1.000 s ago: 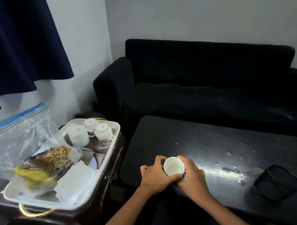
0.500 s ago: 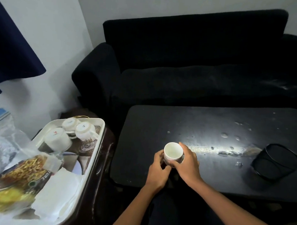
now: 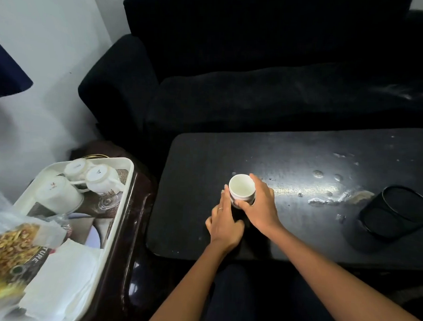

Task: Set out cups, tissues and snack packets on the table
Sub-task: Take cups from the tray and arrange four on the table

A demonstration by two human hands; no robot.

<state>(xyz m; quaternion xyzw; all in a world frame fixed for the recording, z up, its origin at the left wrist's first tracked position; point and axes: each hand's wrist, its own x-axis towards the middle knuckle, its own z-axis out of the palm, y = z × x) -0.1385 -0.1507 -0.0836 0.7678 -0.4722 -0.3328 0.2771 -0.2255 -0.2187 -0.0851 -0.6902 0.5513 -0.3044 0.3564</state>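
On the table [image 3: 290, 159], right hand [image 3: 259, 208] fingers wrap the cup [image 3: 242, 189].

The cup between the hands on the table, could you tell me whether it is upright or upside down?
Upright: the cup shows its open mouth and pale inside.

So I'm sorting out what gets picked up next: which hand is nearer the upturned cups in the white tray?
Left. The left hand sits on the tray side of the upright cup, while the right hand wraps that cup, farther from the upturned cups in the white tray.
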